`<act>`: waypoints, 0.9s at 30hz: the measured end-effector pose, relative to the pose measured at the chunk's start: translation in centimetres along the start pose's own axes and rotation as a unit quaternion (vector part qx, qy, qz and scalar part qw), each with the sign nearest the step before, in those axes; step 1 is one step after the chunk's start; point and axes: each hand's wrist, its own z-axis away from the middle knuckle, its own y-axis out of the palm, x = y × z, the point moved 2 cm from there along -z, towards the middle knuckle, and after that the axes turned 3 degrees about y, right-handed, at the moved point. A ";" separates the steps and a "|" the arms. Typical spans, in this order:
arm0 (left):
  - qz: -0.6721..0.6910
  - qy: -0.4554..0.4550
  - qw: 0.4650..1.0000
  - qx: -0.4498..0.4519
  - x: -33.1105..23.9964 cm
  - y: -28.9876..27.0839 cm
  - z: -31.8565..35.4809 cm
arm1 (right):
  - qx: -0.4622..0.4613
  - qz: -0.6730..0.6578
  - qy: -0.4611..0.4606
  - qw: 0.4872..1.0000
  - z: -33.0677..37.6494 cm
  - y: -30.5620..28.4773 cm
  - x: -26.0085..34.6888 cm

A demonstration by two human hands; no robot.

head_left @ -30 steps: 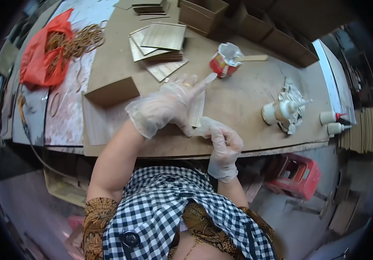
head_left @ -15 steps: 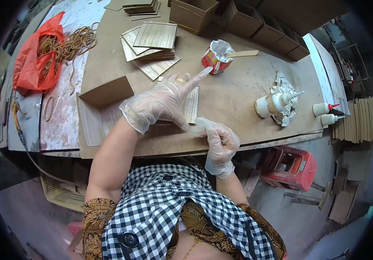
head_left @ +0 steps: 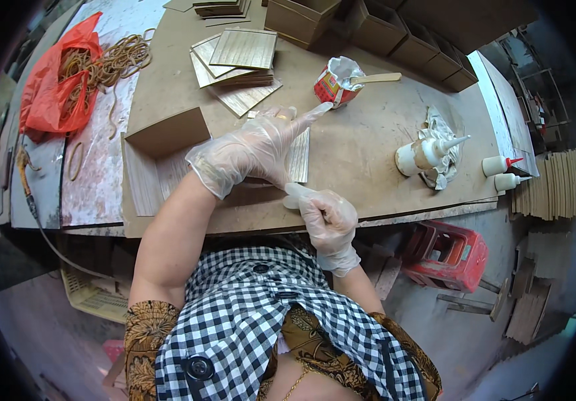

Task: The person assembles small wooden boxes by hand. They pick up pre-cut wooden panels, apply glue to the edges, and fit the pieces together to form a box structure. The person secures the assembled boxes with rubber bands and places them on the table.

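Observation:
My left hand (head_left: pixel 251 150), in a clear plastic glove, reaches across a pale wood-grain panel (head_left: pixel 299 160) on the table. Its thumb is at the near side and other fingers are at the far side, gripping the panel, while the index finger stretches out to the right. Most of the panel is hidden under this hand. My right hand (head_left: pixel 331 224), gloved too, is closed with its index finger pointing left, close to the panel's near corner and my left thumb. I see nothing inside its curled fingers. An open-sided box part (head_left: pixel 167 137) stands left of my left hand.
Beyond my hands lie stacked wood panels (head_left: pixel 244 50) and a red-white carton of white paste (head_left: pixel 338 83) with a wooden stick (head_left: pixel 378 78). A glue bottle (head_left: pixel 421 157) rests by a rag (head_left: pixel 441 170) at right. Brown boxes (head_left: pixel 375 27) line the back; a red bag (head_left: pixel 60 83) holds rubber bands.
My right hand has moved a little left, bringing its index finger closer to my left thumb. My left hand stays nearly in place on the panel.

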 end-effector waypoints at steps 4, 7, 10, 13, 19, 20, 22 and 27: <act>0.061 -0.031 0.997 0.043 0.4 -0.3 -0.5 | 0.010 0.070 -0.101 0.992 0.2 0.3 -0.4; 0.138 -0.074 0.985 0.067 0.9 -1.0 -0.7 | 0.015 0.088 -0.118 0.989 0.6 0.3 -0.6; 0.141 -0.075 0.985 0.071 1.1 -0.9 -0.6 | 0.030 0.095 -0.116 0.988 1.0 0.2 -1.1; 0.153 -0.062 0.985 0.047 1.5 -0.7 -0.4 | 0.006 0.073 -0.056 0.996 0.2 0.5 -0.3; 0.243 -0.038 0.968 -0.055 0.4 -1.9 -0.1 | -0.002 -0.203 0.205 0.958 -0.4 1.4 -1.1; 0.260 -0.039 0.962 -0.073 0.4 -1.7 0.0 | 0.006 -0.262 0.218 0.940 -1.0 1.6 -0.8; 0.284 -0.042 0.952 -0.105 0.6 -1.7 0.4 | 0.039 -0.369 0.249 0.894 -2.0 2.3 -0.5; 0.585 -0.026 0.789 -0.189 -1.5 -0.8 2.2 | 0.032 -0.471 0.159 0.867 -4.2 3.9 -0.8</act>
